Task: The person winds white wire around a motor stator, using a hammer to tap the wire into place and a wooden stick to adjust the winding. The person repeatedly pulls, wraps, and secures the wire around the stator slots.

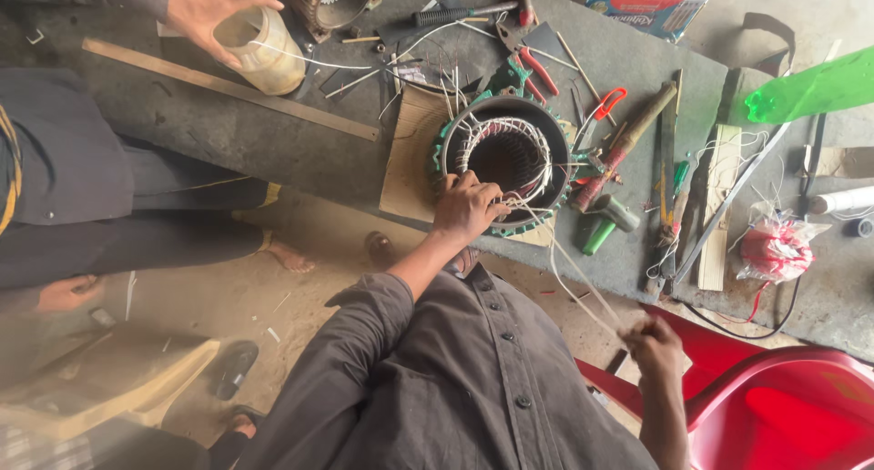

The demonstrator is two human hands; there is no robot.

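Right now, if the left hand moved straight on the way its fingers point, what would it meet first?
The left hand rests on the round motor stator, fingers pointing up-right over its rim. It would probably first meet the white lacing cord and windings inside the bore, though depth is unclear.

right hand: motion-blurred, grip unclear | boxes: cut by top edge | left fingertips: perhaps hidden by winding

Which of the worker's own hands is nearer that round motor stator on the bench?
Left. The left hand rests on the motor stator rim; the right hand is off the bench, pulling white cord.
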